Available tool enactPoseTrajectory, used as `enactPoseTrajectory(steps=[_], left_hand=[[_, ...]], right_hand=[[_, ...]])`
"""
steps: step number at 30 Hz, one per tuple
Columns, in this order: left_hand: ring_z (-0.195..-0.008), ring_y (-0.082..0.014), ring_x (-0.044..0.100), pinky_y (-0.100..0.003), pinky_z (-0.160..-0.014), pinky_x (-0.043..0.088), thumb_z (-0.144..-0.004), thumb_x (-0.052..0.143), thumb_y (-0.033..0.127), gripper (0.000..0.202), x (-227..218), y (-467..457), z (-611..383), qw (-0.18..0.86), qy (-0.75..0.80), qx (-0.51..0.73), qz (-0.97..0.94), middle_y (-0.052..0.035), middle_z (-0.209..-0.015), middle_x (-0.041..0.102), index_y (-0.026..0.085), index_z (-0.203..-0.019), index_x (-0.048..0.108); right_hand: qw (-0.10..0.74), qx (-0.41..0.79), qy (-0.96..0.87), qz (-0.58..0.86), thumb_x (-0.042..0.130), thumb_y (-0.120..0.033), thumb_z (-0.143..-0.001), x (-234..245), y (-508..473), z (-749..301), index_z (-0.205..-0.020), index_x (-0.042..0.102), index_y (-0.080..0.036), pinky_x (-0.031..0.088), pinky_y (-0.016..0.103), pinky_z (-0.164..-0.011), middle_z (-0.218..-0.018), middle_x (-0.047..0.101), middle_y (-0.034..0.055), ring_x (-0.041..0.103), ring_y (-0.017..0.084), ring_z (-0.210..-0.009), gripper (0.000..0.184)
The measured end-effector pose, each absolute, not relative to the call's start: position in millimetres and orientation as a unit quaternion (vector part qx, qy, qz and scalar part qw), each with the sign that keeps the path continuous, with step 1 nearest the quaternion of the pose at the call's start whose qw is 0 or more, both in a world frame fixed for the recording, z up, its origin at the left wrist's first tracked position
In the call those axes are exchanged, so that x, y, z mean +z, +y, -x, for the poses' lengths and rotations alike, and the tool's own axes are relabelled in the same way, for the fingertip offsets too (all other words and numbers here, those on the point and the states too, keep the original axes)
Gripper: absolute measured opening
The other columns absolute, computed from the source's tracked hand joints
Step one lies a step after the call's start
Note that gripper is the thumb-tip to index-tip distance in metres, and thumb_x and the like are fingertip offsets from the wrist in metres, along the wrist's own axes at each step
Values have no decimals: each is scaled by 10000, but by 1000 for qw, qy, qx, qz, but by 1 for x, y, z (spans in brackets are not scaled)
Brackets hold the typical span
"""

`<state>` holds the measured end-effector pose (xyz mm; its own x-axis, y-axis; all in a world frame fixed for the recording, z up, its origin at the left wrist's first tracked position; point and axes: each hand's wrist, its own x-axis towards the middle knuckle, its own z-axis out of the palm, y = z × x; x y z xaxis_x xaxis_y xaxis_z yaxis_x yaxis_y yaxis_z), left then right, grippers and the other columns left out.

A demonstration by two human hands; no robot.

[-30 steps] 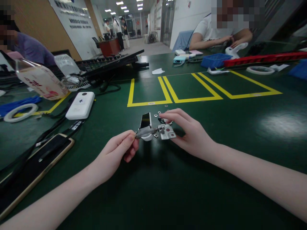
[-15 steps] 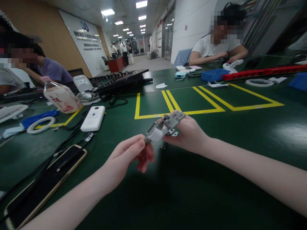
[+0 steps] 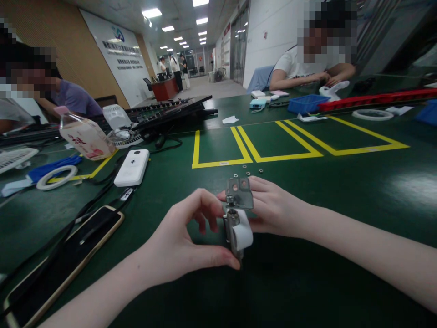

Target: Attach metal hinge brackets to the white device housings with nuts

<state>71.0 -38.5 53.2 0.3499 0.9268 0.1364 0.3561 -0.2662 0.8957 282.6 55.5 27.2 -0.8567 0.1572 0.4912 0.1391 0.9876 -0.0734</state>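
Observation:
Between my hands is a small metal bracket assembly (image 3: 240, 196) with drilled holes in its upper plate, a screw, and a rounded white part on its lower side. My left hand (image 3: 186, 239) grips it from the left, thumb at the lower end and fingers curled near the middle. From the right, my right hand (image 3: 278, 207) holds it with fingers behind the plate, their tips partly hidden. Several small metal rings, perhaps washers or nuts (image 3: 248, 173), lie on the green table just beyond the bracket.
Yellow tape outlines (image 3: 221, 163) mark the green table (image 3: 341, 196) ahead. A phone (image 3: 64, 269), black cables, a white power bank (image 3: 132, 168) and a drink bottle (image 3: 87, 136) lie left. A blue tray (image 3: 307, 104) stands far right, near a seated person (image 3: 293, 68).
The bracket assembly has turned from slanting to nearly upright and come closer. My left thumb has moved to its lower end, and the right hand is lower. More small rings show on the table.

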Motion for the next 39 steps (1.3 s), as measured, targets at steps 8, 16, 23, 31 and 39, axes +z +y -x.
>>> enactPoseTrajectory(steps=[8, 16, 23, 31, 39], left_hand=[[-1109, -282, 519, -356, -857, 499, -667, 807, 329, 769, 47, -43, -63, 230, 369, 425, -794, -87, -1289, 499, 334, -1345, 444], [-1049, -255, 557, -345, -890, 488, -680, 798, 323, 726, 42, -42, -56, 268, 383, 424, -775, -65, -1198, 577, 331, -1332, 477], [-1094, -244, 584, -345, -929, 477, -798, 695, 352, 635, 40, -32, -64, 390, 344, 483, -704, -56, -1236, 605, 328, -1366, 412], [-961, -232, 667, -327, -798, 546, -776, 716, 320, 534, 27, -18, -66, 475, 342, 582, -564, -68, -1043, 694, 240, -1248, 479], [-825, -182, 683, -299, -739, 577, -765, 710, 345, 398, 26, 12, -86, 469, 414, 681, -380, -46, -881, 691, 155, -1082, 562]], right_hand=[[234, 68, -966, 89, 614, -189, -773, 30, 47, -278, -1145, 580, -159, 481, 436, -865, -1084, 667, 98, 579, 251, -1026, 374], [204, 126, -966, 101, 628, -174, -775, 27, 43, -274, -1135, 580, -166, 466, 410, -885, -1089, 645, 94, 551, 236, -1054, 364], [192, 234, -939, 164, 624, -171, -769, 43, 38, -269, -954, 618, -166, 497, 325, -759, -988, 610, 69, 567, 188, -898, 186], [225, 446, -848, 176, 651, -238, -794, 37, 39, -257, -1028, 637, -170, 482, 265, -751, -970, 667, 21, 608, 141, -855, 244], [282, 340, -852, 281, 581, -364, -855, 24, 72, -279, -1121, 648, -188, 506, 330, -794, -1001, 698, 50, 642, 173, -895, 326]])
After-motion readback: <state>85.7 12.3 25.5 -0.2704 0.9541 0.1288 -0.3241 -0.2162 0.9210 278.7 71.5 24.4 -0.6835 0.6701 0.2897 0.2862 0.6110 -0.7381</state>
